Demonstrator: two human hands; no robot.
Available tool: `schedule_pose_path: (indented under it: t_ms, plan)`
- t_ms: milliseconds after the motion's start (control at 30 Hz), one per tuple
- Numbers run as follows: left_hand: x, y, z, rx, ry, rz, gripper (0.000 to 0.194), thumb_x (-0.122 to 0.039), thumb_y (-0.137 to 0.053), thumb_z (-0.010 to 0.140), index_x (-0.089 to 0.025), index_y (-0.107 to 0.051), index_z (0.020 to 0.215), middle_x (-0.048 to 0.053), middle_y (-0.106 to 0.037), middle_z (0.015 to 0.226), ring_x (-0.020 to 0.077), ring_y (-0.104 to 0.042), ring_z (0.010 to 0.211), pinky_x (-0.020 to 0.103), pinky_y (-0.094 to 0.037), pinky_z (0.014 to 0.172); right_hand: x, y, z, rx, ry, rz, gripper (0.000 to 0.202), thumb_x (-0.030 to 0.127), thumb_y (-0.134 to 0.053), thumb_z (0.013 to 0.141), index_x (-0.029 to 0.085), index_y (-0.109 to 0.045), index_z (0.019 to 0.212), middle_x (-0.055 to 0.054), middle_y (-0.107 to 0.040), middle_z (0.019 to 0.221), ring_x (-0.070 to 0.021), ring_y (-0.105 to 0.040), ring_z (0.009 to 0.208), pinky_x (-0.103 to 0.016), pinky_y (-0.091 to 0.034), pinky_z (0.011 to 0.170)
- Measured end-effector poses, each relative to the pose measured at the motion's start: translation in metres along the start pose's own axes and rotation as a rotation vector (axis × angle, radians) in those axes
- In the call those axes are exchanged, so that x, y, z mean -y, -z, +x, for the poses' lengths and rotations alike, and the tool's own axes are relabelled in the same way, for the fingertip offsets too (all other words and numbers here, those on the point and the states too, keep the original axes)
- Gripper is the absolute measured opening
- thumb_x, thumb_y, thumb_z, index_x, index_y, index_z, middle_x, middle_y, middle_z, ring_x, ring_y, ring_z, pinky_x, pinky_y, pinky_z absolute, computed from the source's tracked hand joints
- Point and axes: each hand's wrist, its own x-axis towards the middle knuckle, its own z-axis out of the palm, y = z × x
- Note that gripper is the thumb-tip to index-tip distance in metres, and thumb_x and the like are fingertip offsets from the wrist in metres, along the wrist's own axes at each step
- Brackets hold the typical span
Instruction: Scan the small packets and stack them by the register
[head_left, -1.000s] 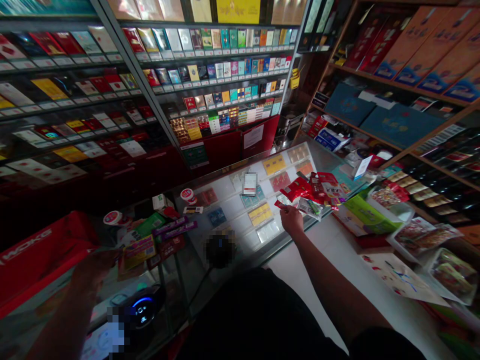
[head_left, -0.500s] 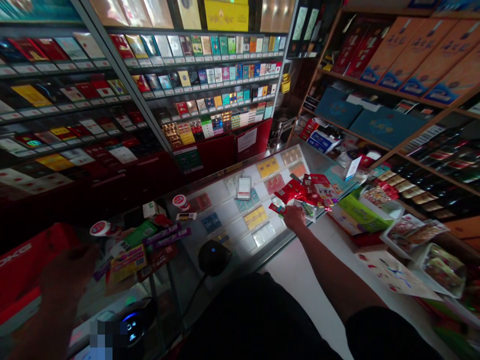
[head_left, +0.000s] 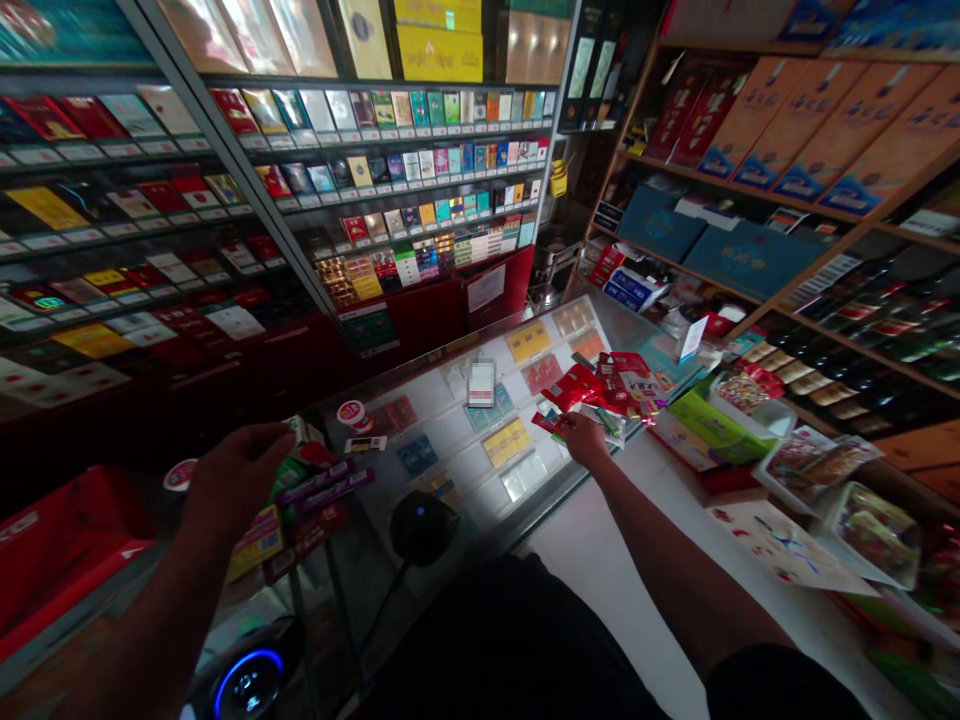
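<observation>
Right hand [head_left: 586, 440] pinching a small red packet [head_left: 549, 420], left hand [head_left: 244, 475] hovering half-open over green packet [head_left: 289, 468], its grip unclear.

Both arms reach forward, spread apart, the left hand [head_left: 244, 470] and right hand [head_left: 583, 438] palm-down, fingers bent.

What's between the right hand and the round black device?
The head view shows pale packs under counter glass between the right hand and black device.
</observation>
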Motion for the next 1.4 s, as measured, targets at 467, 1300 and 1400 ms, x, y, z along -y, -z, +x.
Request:
schedule_pose_path:
  t_ms: [467, 1300, 1400]
  plan:
    - [-0.139, -0.106, -0.016, 0.451, -0.408, -0.408, 0.033, -0.05, -0.075, 0.078, -0.021, -0.083, 0.092, 0.007, -0.081, 0.086, 0.0253, -0.072, 0.079, 0.035, -0.05, 0.073, 0.078, 0.015, -0.05, 0.031, 0.193, 0.508, 0.022, 0.035, -0.069, 0.084, 0.021, -0.079, 0.096, -0.005, -0.08, 0.091, -0.0225, -0.071, 0.085, -0.035, -0.052, 0.081]
    - [-0.139, -0.166, -0.019, 0.714, -0.193, -0.697, 0.035, -0.048, -0.081, 0.065, -0.016, -0.079, 0.079, 0.006, -0.076, 0.078, 0.0205, -0.062, 0.077, 0.033, -0.044, 0.076, 0.108, -0.006, -0.065, 0.064, 0.108, 0.748, 0.036, 0.047, -0.07, 0.078, 0.015, -0.079, 0.093, -0.005, -0.075, 0.08, -0.0196, -0.065, 0.073, -0.033, -0.049, 0.072]
    - [-0.136, -0.166, -0.018, 0.715, -0.179, -0.7, 0.036, -0.049, -0.08, 0.065, -0.016, -0.078, 0.079, 0.005, -0.073, 0.075, 0.0189, -0.059, 0.073, 0.032, -0.042, 0.072, 0.107, -0.01, -0.066, 0.075, 0.05, 0.789, 0.035, 0.047, -0.071, 0.076, 0.015, -0.078, 0.088, -0.004, -0.072, 0.075, -0.017, -0.06, 0.067, -0.031, -0.046, 0.067]
